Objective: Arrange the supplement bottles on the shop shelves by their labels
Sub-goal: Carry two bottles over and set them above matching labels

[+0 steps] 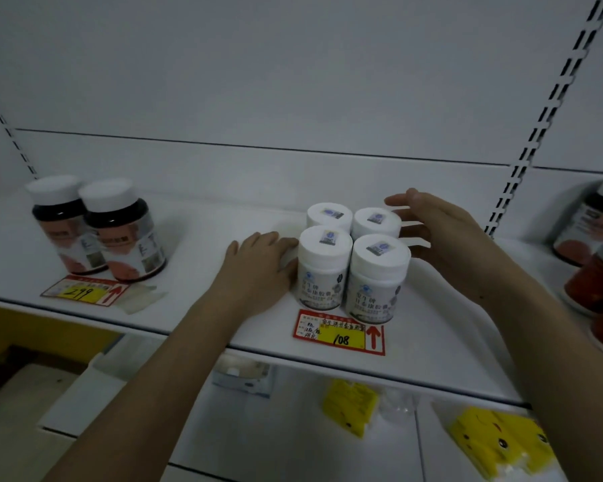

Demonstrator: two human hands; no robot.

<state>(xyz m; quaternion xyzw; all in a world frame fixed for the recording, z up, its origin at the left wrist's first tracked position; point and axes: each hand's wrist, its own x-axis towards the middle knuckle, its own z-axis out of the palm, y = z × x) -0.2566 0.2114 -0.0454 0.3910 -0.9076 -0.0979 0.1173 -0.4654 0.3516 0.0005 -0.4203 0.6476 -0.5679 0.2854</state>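
White bottles (354, 259) stand upright in a square behind the 108 tag (338, 332), sandwiched: left hand (258, 264) flat against them, right hand (446, 241) open, holding nothing.

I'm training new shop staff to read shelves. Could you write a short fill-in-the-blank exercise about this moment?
1. The white plastic supplement bottles stand in a block of ____.
2. The red-and-yellow price tag before them reads ____.
3. The two dark white-capped bottles stand behind a tag reading ____.
4. The left hand and right hand flank the block, both ____.

Answers: four; 108; 299; open
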